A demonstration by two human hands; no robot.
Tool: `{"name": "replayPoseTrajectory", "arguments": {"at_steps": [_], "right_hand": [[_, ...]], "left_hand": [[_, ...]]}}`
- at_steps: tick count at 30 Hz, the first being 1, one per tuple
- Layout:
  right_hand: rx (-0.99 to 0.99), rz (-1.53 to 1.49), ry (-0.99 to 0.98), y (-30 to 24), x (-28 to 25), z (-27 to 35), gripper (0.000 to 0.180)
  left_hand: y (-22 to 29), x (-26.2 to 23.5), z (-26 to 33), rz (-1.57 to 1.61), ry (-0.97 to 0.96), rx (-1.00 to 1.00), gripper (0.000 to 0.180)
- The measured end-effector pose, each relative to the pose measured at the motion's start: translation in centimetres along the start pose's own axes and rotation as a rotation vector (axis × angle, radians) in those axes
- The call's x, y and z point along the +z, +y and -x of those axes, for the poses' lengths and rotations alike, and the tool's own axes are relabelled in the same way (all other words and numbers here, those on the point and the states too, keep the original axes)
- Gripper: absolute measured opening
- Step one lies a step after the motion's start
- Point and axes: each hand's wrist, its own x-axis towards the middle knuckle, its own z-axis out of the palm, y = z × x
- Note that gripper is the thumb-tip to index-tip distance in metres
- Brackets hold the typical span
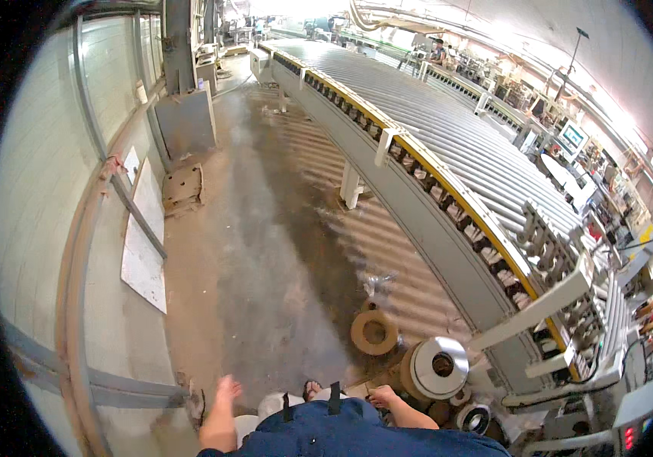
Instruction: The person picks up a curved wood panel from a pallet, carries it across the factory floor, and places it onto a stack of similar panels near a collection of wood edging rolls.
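Observation:
My left hand is held out low at the left of my body, its fingers loosely stretched and nothing in them. Close to my right side, my right hand has its fingers curled in, and no object shows in it. Nearest to that hand are a brown ring-shaped roll on the floor and a large roll with a white face. Neither hand touches them. One foot in a sandal shows between the hands.
A long roller conveyor with a yellow-edged side runs along the right. Smaller rolls stand by its near end. A panelled wall with a leaning white board lines the left. A grey cabinet stands farther ahead, and a person is far off.

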Motion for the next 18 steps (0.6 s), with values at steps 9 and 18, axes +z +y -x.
{"name": "replayPoseTrajectory", "arguments": {"at_steps": [9, 18], "right_hand": [[-0.12, -0.02, 0.176, -27.4, 1.4, -4.0, 0.029], [-0.061, 0.032, 0.083, -50.1, 7.3, -18.5, 0.022]], "left_hand": [[2.8, -3.6, -1.1, -0.338, -0.172, -0.137, 0.029], [26.7, 14.8, -20.9, -0.258, -0.274, 0.049, 0.02]]}}
